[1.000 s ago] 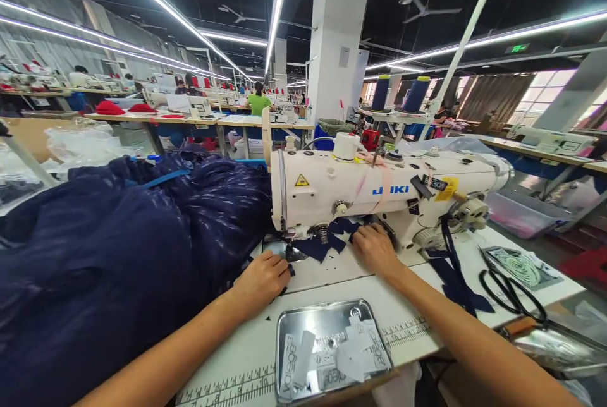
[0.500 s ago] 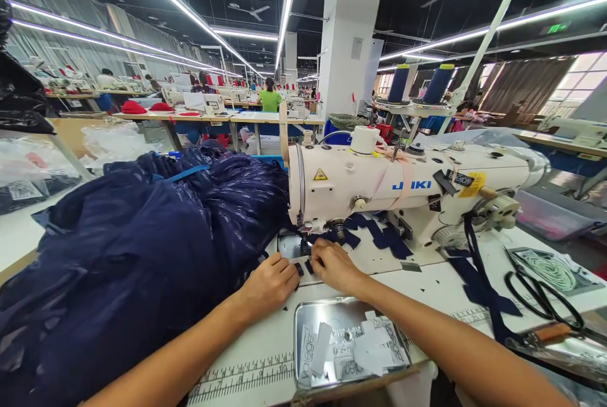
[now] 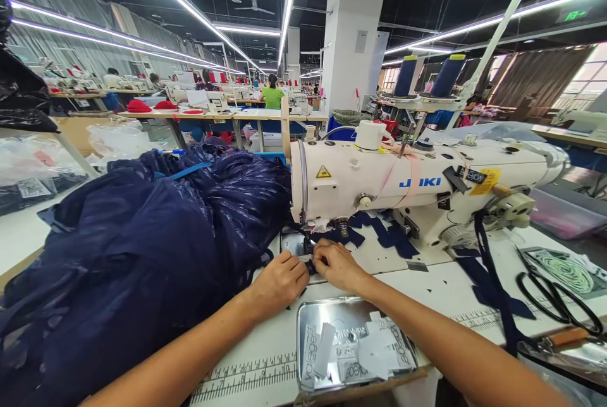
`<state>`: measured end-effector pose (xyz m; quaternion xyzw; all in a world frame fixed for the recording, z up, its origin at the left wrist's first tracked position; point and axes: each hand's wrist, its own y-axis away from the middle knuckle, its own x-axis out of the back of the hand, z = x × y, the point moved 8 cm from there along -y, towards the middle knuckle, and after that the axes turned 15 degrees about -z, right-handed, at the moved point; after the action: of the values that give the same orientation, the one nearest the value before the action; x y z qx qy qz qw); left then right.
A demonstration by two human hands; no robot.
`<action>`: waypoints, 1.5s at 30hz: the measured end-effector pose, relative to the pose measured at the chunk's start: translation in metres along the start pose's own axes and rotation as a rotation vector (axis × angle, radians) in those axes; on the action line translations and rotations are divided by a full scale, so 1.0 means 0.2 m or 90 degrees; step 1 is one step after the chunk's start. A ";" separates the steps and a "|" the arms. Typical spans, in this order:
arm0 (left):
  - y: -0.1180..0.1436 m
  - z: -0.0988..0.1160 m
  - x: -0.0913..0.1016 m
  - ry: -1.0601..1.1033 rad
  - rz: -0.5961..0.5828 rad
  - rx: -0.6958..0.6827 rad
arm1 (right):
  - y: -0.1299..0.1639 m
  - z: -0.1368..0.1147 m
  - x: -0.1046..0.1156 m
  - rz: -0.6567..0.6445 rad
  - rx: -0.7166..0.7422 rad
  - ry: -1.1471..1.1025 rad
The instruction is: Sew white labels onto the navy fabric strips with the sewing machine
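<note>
Together, two hands, left hand, right hand, one navy piece, one sewing machine

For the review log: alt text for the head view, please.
Both hands, left hand and right hand, pinch a small navy piece under the needle of a white sewing machine. Navy fabric is heaped left; a label tray lies in front.

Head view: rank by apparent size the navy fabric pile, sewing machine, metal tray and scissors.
1. navy fabric pile
2. sewing machine
3. metal tray
4. scissors

The pile sits nearer the camera, so its lead may be exaggerated.
</note>
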<state>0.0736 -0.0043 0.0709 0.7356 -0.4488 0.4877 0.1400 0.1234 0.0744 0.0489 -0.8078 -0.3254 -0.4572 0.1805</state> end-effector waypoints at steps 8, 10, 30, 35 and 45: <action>-0.02 0.00 -0.03 -0.008 -0.038 -0.002 | 0.02 -0.01 0.01 0.002 0.044 -0.006; -0.02 0.00 -0.05 0.004 -0.050 -0.001 | 0.04 -0.03 0.00 -0.017 0.069 -0.001; -0.10 -0.06 -0.18 0.252 -0.166 0.144 | 0.04 -0.05 0.00 -0.047 0.310 0.407; -0.12 -0.06 -0.20 0.215 -0.158 0.171 | 0.03 -0.01 0.01 -0.024 0.314 0.384; -0.14 -0.07 -0.19 0.172 -0.160 0.210 | 0.03 -0.02 0.02 0.028 0.326 0.428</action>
<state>0.0826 0.0402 0.0520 0.7267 -0.2455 0.6269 0.1365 0.1278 0.0694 0.0548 -0.5492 -0.3342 -0.5958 0.4813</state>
